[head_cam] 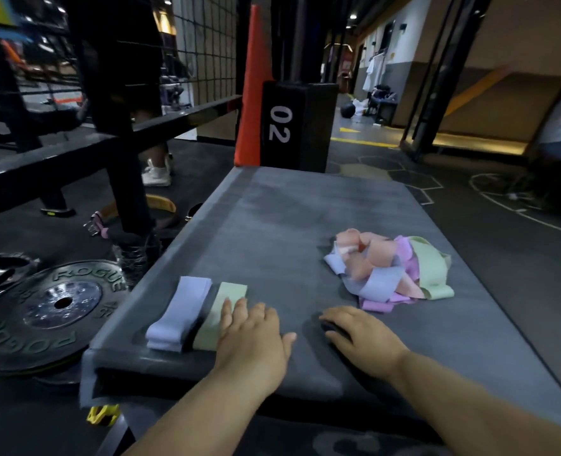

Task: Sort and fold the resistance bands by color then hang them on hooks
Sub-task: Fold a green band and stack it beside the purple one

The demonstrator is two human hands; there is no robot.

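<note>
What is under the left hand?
The left hand lies flat, fingers on the folded green band, covering part of it, beside the folded lilac band; the palm rests on the grey mat. Anything beneath the palm is hidden.

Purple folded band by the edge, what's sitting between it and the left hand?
The folded green band lies between them in the head view, right beside the purple band. The left hand has its fingers resting on it.
</note>
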